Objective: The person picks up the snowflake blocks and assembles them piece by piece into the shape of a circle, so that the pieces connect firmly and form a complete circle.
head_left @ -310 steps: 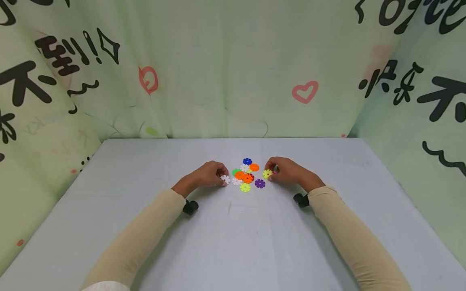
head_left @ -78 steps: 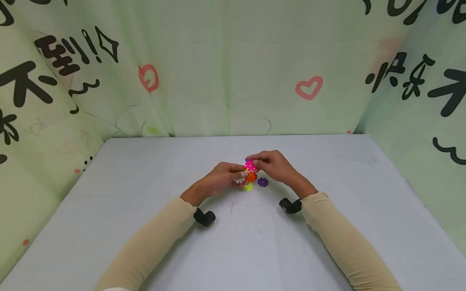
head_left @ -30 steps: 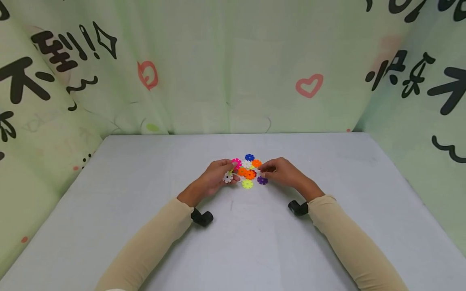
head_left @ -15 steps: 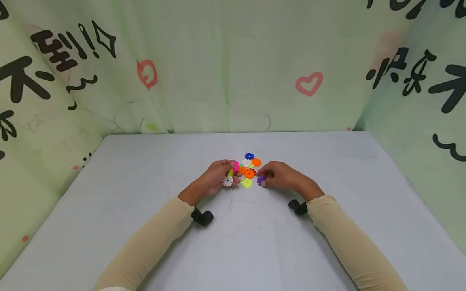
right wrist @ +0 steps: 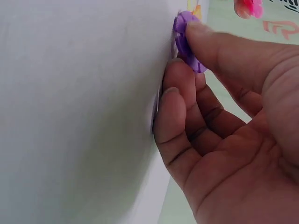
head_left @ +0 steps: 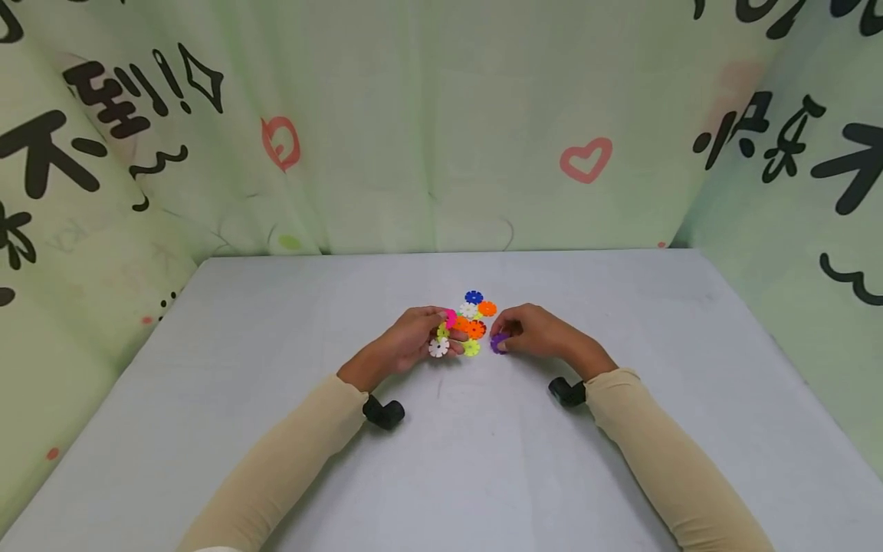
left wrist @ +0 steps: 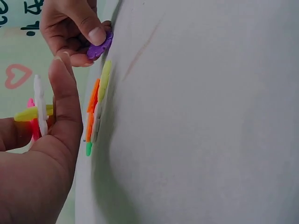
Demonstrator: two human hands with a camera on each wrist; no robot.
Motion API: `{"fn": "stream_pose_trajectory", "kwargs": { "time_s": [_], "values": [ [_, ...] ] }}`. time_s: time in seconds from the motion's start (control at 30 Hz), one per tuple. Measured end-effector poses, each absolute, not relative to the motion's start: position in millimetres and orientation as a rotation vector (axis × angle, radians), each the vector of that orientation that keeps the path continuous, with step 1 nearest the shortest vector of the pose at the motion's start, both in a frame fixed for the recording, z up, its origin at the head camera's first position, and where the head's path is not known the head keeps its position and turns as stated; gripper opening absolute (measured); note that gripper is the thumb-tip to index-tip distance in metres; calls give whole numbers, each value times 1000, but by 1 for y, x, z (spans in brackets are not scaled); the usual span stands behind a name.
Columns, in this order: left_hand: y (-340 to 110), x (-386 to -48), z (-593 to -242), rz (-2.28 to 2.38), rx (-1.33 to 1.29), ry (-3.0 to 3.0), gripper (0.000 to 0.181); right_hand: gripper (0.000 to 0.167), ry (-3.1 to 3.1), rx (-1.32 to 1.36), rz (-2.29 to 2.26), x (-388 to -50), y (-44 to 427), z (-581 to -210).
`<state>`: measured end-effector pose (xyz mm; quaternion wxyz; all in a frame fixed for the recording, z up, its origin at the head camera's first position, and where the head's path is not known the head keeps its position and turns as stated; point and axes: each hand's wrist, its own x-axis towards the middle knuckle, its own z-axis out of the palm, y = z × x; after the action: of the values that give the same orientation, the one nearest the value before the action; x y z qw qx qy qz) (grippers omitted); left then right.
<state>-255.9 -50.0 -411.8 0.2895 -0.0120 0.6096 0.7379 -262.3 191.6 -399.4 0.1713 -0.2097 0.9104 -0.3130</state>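
My left hand (head_left: 402,341) holds a joined cluster of notched discs: a pink disc (head_left: 451,319), a yellow-green disc (head_left: 443,331) and a white disc (head_left: 438,348). In the left wrist view the white disc (left wrist: 40,105) stands crosswise to the yellow one (left wrist: 27,114). My right hand (head_left: 541,333) pinches a purple disc (head_left: 498,343) between thumb and fingers, just right of the loose discs; the right wrist view shows this purple disc (right wrist: 188,42) under the thumb. Between the hands lie orange discs (head_left: 476,330) and a yellow disc (head_left: 471,348), partly overlapping others.
Behind the orange discs lie a blue disc (head_left: 474,297), a white disc (head_left: 468,310) and another orange disc (head_left: 487,308). A pale cloth covers the table (head_left: 441,460). Printed green curtains (head_left: 372,153) hang behind it and along both sides.
The right hand has moved from the pile to the purple disc, now pinched and tilted up. The left hand's cluster, earlier brought together with the right hand, has turned, its white disc lower.
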Motion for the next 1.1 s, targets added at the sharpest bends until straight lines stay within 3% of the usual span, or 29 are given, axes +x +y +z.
{"fn": "stream_pose_trajectory", "kwargs": {
  "time_s": [0.57, 1.1],
  "values": [
    [-49, -257, -415, 1827, -19, 1753, 40, 8, 2592, -544, -1272, -264, 180, -396],
    [-46, -256, -405, 1806, 14, 1786, 35, 13, 2626, -612, -1382, -265, 166, -391]
  ]
}}
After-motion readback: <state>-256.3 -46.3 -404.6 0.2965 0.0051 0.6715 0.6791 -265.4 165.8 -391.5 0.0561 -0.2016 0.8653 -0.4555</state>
